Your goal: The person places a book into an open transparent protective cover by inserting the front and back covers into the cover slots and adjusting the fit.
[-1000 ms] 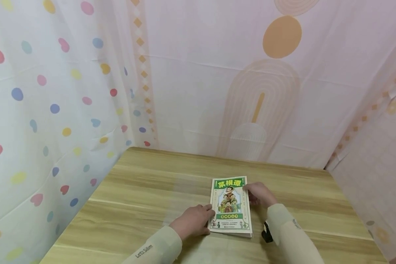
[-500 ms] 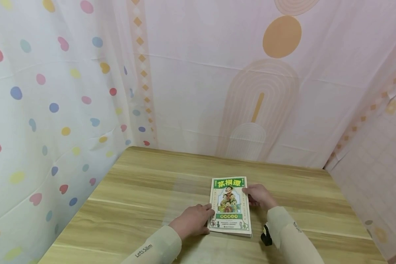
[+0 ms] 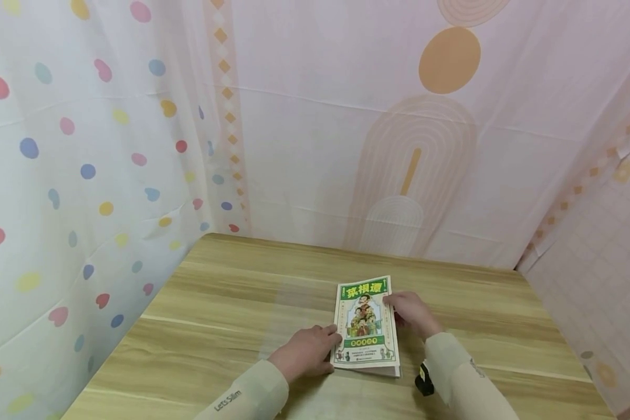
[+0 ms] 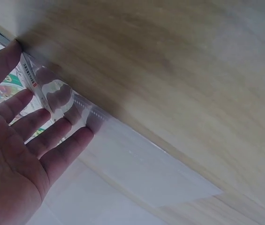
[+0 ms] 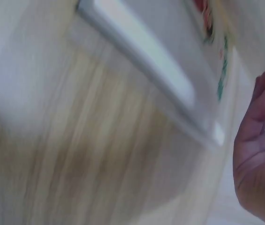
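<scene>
A book [image 3: 364, 350] with a green and cream cover and cartoon figures lies on the wooden table, its front cover raised along the right side. My right hand [image 3: 412, 313] pinches that cover near its upper right edge; the right wrist view is blurred, with the pages [image 5: 141, 51] under the lifted cover. At the spine side, my left hand [image 3: 305, 351] rests with fairly straight fingers on the lower left edge. In the left wrist view, a clear plastic film [image 4: 146, 161] extends out from beneath the spine and the left fingers [image 4: 64, 152].
The wooden table [image 3: 231, 303] reaches back to a pink patterned curtain [image 3: 304, 157]. A curtain with coloured dots [image 3: 121, 192] hangs along the left side. A black strap piece [image 3: 424, 382] sits at the right wrist.
The book's front cover has come up on the right, opening a gap above the pages. My right hand has moved slightly left with it; the left hand has stayed put.
</scene>
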The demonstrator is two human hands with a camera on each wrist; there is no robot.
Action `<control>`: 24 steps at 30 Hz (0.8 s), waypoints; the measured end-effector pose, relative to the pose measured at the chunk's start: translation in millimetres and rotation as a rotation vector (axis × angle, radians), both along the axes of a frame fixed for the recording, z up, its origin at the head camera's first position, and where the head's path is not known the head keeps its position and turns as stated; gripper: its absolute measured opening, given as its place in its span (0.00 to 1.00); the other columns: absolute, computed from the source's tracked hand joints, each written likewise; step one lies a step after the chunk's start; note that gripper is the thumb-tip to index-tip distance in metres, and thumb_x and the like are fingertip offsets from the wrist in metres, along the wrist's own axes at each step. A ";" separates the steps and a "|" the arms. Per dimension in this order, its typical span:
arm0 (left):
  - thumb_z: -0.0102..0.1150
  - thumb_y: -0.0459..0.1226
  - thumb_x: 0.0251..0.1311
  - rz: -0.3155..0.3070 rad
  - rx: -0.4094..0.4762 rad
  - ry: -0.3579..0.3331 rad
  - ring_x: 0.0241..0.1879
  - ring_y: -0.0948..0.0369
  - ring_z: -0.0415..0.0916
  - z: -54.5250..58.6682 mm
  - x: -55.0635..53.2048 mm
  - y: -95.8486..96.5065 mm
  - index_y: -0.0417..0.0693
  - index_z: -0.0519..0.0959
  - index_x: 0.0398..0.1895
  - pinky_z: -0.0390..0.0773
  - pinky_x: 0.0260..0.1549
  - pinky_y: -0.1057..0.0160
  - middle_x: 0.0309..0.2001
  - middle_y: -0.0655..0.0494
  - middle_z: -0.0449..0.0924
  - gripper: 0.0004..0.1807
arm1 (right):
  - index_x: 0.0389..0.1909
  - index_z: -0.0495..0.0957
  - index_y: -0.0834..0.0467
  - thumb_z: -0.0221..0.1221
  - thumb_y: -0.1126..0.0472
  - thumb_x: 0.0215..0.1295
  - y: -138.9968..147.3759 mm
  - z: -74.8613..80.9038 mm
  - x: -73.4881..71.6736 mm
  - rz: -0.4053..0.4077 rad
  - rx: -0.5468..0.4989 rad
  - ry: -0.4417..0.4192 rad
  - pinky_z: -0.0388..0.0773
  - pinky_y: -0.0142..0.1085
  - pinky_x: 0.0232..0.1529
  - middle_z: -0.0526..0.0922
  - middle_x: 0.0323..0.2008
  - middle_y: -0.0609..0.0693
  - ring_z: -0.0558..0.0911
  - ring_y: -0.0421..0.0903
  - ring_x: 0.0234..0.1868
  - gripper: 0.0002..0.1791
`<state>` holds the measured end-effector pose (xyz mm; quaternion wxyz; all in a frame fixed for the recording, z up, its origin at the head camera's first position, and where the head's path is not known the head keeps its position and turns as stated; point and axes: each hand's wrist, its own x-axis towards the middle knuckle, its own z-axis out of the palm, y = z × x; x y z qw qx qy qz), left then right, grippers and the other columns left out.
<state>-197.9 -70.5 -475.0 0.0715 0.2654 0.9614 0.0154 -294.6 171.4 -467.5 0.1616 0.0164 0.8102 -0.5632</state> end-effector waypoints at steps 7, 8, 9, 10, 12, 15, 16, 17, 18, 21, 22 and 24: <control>0.68 0.56 0.55 0.017 0.043 -0.035 0.60 0.52 0.73 0.1 0.9 -1.8 0.53 0.75 0.63 0.78 0.51 0.54 0.66 0.55 0.70 0.34 | 0.45 0.80 0.71 0.52 0.59 0.73 -11.5 14.9 16.4 -0.033 0.088 0.074 0.80 0.36 0.24 0.84 0.27 0.55 0.81 0.45 0.23 0.18; 0.67 0.57 0.56 0.030 0.056 -0.052 0.61 0.52 0.72 -0.2 0.8 -2.3 0.53 0.74 0.64 0.77 0.53 0.53 0.67 0.55 0.70 0.35 | 0.44 0.81 0.70 0.53 0.58 0.73 -13.1 16.6 18.4 -0.039 0.100 0.086 0.80 0.36 0.25 0.84 0.27 0.55 0.82 0.45 0.23 0.18; 0.66 0.58 0.57 0.044 0.072 -0.067 0.62 0.52 0.71 -0.8 0.3 -2.7 0.53 0.74 0.64 0.76 0.55 0.51 0.68 0.55 0.70 0.35 | 0.44 0.81 0.70 0.53 0.57 0.73 -14.9 18.4 20.4 -0.048 0.108 0.097 0.81 0.36 0.25 0.84 0.27 0.55 0.82 0.45 0.23 0.18; 0.64 0.59 0.58 0.057 0.086 -0.078 0.63 0.52 0.70 -1.3 -0.1 -2.9 0.53 0.74 0.64 0.74 0.57 0.51 0.68 0.55 0.70 0.35 | 0.44 0.81 0.69 0.53 0.56 0.73 -16.5 19.8 22.1 -0.060 0.107 0.107 0.81 0.36 0.26 0.84 0.27 0.55 0.82 0.45 0.24 0.18; 0.59 0.62 0.61 0.070 0.108 -0.080 0.63 0.52 0.69 -1.4 -0.9 -3.1 0.52 0.76 0.63 0.71 0.60 0.50 0.66 0.55 0.71 0.34 | 0.44 0.81 0.68 0.52 0.55 0.74 -19.7 21.9 24.8 -0.081 0.093 0.133 0.82 0.37 0.26 0.83 0.27 0.55 0.82 0.45 0.24 0.19; 0.53 0.62 0.64 0.066 0.130 -0.056 0.61 0.53 0.70 -1.4 -2.2 -2.5 0.51 0.78 0.59 0.69 0.60 0.50 0.63 0.54 0.74 0.31 | 0.46 0.81 0.68 0.49 0.54 0.76 -25.5 23.8 26.6 -0.116 0.043 0.161 0.82 0.38 0.26 0.83 0.28 0.56 0.82 0.46 0.24 0.21; 0.52 0.61 0.66 0.059 0.131 -0.044 0.60 0.53 0.70 -1.1 -2.7 -2.3 0.51 0.79 0.58 0.69 0.60 0.51 0.62 0.54 0.75 0.30 | 0.48 0.81 0.68 0.48 0.54 0.77 -27.3 23.7 26.7 -0.126 0.023 0.170 0.83 0.39 0.27 0.83 0.29 0.56 0.82 0.46 0.24 0.21; 0.52 0.61 0.66 0.053 0.134 -0.034 0.59 0.53 0.70 -1.0 -2.9 -2.3 0.51 0.79 0.57 0.70 0.59 0.51 0.61 0.53 0.76 0.29 | 0.50 0.80 0.68 0.47 0.55 0.77 -29.1 23.5 26.6 -0.135 0.005 0.177 0.83 0.39 0.27 0.83 0.29 0.57 0.82 0.46 0.24 0.22; 0.51 0.60 0.67 0.049 0.139 -0.026 0.59 0.54 0.70 -1.1 -3.2 -2.4 0.51 0.80 0.57 0.70 0.58 0.52 0.60 0.53 0.76 0.28 | 0.52 0.79 0.68 0.46 0.55 0.77 -31.0 23.3 26.7 -0.144 -0.011 0.183 0.83 0.39 0.27 0.83 0.30 0.57 0.82 0.47 0.24 0.22; 0.51 0.58 0.68 0.047 0.152 -0.017 0.57 0.55 0.68 -2.4 -3.7 -3.6 0.51 0.80 0.57 0.70 0.56 0.53 0.56 0.53 0.75 0.27 | 0.56 0.77 0.67 0.47 0.57 0.77 -35.7 22.9 27.8 -0.165 -0.046 0.200 0.83 0.39 0.28 0.83 0.34 0.58 0.82 0.46 0.25 0.20; 0.52 0.57 0.68 0.049 0.155 -0.014 0.56 0.55 0.67 -2.7 -3.6 -4.2 0.51 0.80 0.58 0.70 0.56 0.54 0.55 0.52 0.75 0.26 | 0.57 0.77 0.67 0.47 0.58 0.76 -37.0 22.4 28.0 -0.173 -0.058 0.207 0.83 0.39 0.28 0.83 0.35 0.58 0.82 0.47 0.26 0.20; 0.52 0.56 0.68 0.057 0.161 -0.010 0.57 0.55 0.66 -3.7 -3.6 -5.8 0.51 0.80 0.58 0.69 0.57 0.53 0.55 0.52 0.74 0.26 | 0.56 0.77 0.66 0.49 0.59 0.76 -39.4 21.8 28.9 -0.189 -0.083 0.220 0.83 0.38 0.28 0.83 0.38 0.58 0.82 0.47 0.27 0.18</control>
